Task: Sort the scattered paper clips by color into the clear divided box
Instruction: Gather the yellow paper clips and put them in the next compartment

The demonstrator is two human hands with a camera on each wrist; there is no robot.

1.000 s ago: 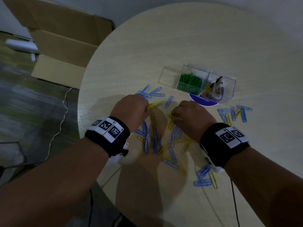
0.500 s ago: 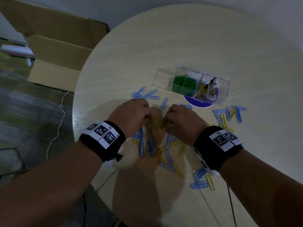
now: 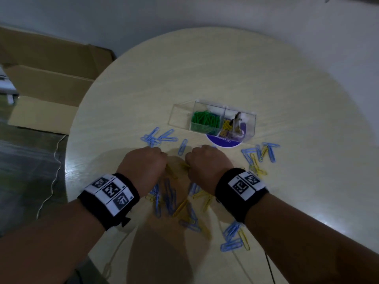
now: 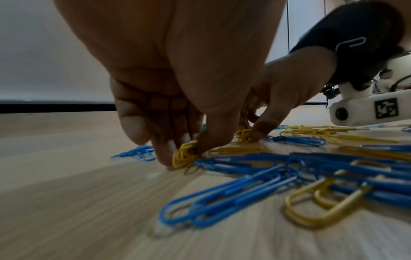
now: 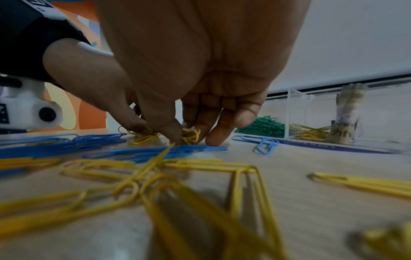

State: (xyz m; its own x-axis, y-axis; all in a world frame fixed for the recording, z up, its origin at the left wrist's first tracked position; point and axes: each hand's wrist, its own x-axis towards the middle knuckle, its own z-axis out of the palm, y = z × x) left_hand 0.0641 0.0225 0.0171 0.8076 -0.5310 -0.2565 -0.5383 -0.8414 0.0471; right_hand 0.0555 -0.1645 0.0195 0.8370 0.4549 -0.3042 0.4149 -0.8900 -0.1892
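Observation:
Blue and yellow paper clips (image 3: 180,203) lie scattered on the round table (image 3: 225,68) below and around my hands. My left hand (image 3: 146,162) pinches a small bunch of yellow clips (image 4: 183,154) between thumb and fingertips on the tabletop. My right hand (image 3: 202,162) pinches another bunch of yellow clips (image 5: 191,136) close beside it. The clear divided box (image 3: 213,119) stands just beyond the hands: green clips (image 3: 206,119) in its middle compartment, yellow clips (image 3: 226,126) in the right one, the left one bare.
More blue clips (image 3: 158,137) lie left of the box, a blue and yellow group (image 3: 260,154) lies to its right, and another (image 3: 235,238) sits near the table's front edge. A purple round sticker (image 3: 223,142) is under the box. Cardboard boxes (image 3: 47,78) stand on the floor at left.
Both hands have drawn closer together over the pile, and each now pinches gathered yellow clips. The head view has shifted slightly.

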